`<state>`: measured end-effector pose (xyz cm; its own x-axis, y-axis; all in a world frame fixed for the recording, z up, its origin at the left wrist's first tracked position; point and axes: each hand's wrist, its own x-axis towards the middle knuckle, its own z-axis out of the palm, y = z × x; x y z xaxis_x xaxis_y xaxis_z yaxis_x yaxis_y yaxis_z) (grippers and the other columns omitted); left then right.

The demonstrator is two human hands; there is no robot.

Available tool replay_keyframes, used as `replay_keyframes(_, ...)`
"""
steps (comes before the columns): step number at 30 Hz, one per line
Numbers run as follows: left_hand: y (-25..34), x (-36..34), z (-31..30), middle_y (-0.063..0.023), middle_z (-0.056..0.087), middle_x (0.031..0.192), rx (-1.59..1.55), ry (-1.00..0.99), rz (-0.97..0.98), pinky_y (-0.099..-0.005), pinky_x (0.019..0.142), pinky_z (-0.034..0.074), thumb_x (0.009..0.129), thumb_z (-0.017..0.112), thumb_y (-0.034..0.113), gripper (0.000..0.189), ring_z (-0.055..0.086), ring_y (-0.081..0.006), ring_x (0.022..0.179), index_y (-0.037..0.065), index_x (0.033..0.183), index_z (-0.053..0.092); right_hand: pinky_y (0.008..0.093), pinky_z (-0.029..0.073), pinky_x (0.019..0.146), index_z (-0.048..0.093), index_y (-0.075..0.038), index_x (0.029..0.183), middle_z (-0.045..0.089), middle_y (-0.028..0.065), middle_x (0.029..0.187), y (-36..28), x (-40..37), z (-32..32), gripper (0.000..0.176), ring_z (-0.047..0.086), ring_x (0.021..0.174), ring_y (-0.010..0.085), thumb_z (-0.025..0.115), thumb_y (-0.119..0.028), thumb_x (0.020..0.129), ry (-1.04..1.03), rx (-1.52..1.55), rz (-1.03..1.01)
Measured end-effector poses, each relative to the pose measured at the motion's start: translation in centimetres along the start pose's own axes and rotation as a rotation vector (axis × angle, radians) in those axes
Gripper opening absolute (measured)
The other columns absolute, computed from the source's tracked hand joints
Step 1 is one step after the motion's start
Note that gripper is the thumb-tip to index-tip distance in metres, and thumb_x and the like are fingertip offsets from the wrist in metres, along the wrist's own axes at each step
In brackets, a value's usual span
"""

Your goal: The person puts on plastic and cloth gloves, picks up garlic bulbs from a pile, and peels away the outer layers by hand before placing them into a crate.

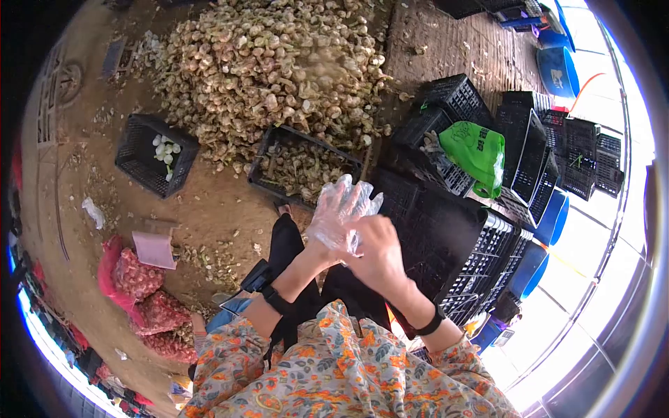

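Note:
My left hand [327, 226] is raised in front of me with its fingers spread, inside a clear plastic glove [343, 200]. The bare right hand [381, 256] is closed at the thumb side of that glove, its fingertips against the plastic. Wrinkles run through the film over the fingers. Just beyond the hands stands a black crate [261, 169] holding garlic bulbs [301, 167] with stems.
A large garlic heap [272, 70] lies ahead. At left, a black crate [130, 150] holds pale green-white pieces. Red mesh sacks [143, 279] lie lower left. Stacked black crates [460, 97], a green bag [474, 150] and blue barrels [557, 73] crowd the right.

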<state>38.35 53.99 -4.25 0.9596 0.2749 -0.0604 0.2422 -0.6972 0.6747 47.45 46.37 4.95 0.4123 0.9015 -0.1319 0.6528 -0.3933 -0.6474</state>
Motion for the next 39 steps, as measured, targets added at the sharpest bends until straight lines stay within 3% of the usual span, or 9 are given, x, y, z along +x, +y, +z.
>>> replay_keyframes(4,0.5,0.6,0.0,-0.0170,0.027,0.144,0.082,0.006,0.073,-0.0575,0.106,0.015,0.083,0.048,0.040,0.058,0.017,-0.0387,0.135,0.012,0.133,0.040,0.0406,0.046,0.069,0.060,-0.006,0.090,0.051,0.0106,0.082,-0.1,0.1,3.0,0.024,0.054,0.081,0.0290,0.068,-0.016,0.069,-0.059,-0.113,0.061)
replay_keyframes(6,0.9,1.0,-0.1,-0.0159,0.026,0.145,0.379,-0.247,0.078,-0.0585,0.105,0.014,0.085,0.045,0.042,0.059,0.016,-0.0386,0.135,0.015,0.136,0.036,0.0372,0.047,0.069,0.058,-0.005,0.081,0.051,0.0092,0.086,1.4,0.4,4.7,0.013,0.053,0.082,0.0275,0.062,-0.012,0.071,-0.077,-0.152,-0.015)
replay_keyframes(12,0.4,0.8,1.4,-0.0150,0.024,0.146,0.170,-0.132,0.139,-0.0589,0.106,0.010,0.087,0.041,0.041,0.061,0.018,-0.0398,0.134,0.017,0.141,0.026,0.0360,0.047,0.061,0.056,-0.004,0.078,0.053,0.0103,0.076,1.7,0.2,5.0,0.006,0.057,0.071,0.0287,0.059,-0.008,0.075,-0.153,0.150,-0.077)
replay_keyframes(14,0.4,1.1,1.0,-0.0161,0.025,0.145,0.538,-0.419,0.191,-0.0583,0.107,0.007,0.087,0.040,0.038,0.062,0.019,-0.0386,0.134,0.013,0.141,0.025,0.0354,0.046,0.058,0.056,-0.003,0.078,0.054,0.0114,0.074,1.8,0.1,4.4,0.005,0.057,0.067,0.0297,0.059,-0.007,0.077,-0.143,0.277,-0.060)
replay_keyframes(18,0.1,1.5,1.7,-0.0186,0.036,0.139,0.528,-0.604,0.161,-0.0503,0.111,0.009,0.085,0.040,0.034,0.054,0.024,-0.0341,0.133,0.004,0.129,0.043,0.0316,0.045,0.058,0.056,0.000,0.079,0.055,0.0116,0.070,2.5,-0.9,3.3,0.007,0.056,0.063,0.0256,0.060,-0.006,0.080,-0.222,0.374,0.104)
replay_keyframes(26,-1.3,0.5,2.6,-0.0098,0.045,0.133,0.086,-0.057,0.282,-0.0465,0.111,0.013,0.087,0.046,0.036,0.043,0.031,-0.0257,0.131,0.007,0.117,0.056,0.0258,0.043,0.058,0.063,-0.002,0.081,0.058,0.0056,0.072,1.5,0.3,0.1,0.004,0.055,0.064,0.0136,0.061,-0.002,0.078,-0.175,0.502,0.262)
replay_keyframes(29,-0.2,1.1,-0.9,-0.0109,0.049,0.125,-0.080,0.103,0.317,-0.0479,0.098,0.032,0.080,0.059,0.036,0.031,0.043,-0.0268,0.119,0.015,0.103,0.061,0.0236,0.042,0.057,0.064,-0.001,0.087,0.059,0.0034,0.075,5.3,1.4,-1.1,0.009,0.051,0.064,0.0078,0.061,-0.006,0.081,0.179,0.573,0.500)
replay_keyframes(30,-0.2,0.8,-0.9,-0.0050,0.048,0.131,-0.097,0.100,0.293,-0.0485,0.108,0.017,0.078,0.064,0.041,0.043,0.035,-0.0244,0.129,0.011,0.109,0.059,0.0229,0.042,0.058,0.065,-0.001,0.089,0.058,0.0023,0.075,6.0,2.0,-1.8,0.010,0.051,0.065,0.0067,0.061,-0.007,0.082,0.208,0.607,0.585)
replay_keyframes(39,0.3,-0.2,-0.9,-0.0047,0.050,0.130,-0.085,0.223,0.338,-0.0500,0.109,0.015,0.076,0.070,0.036,0.044,0.037,-0.0237,0.128,0.010,0.108,0.057,0.0224,0.043,0.062,0.067,-0.003,0.094,0.062,0.0018,0.079,6.0,2.9,-2.5,0.016,0.053,0.069,0.0064,0.063,-0.012,0.081,-0.103,0.673,0.519)
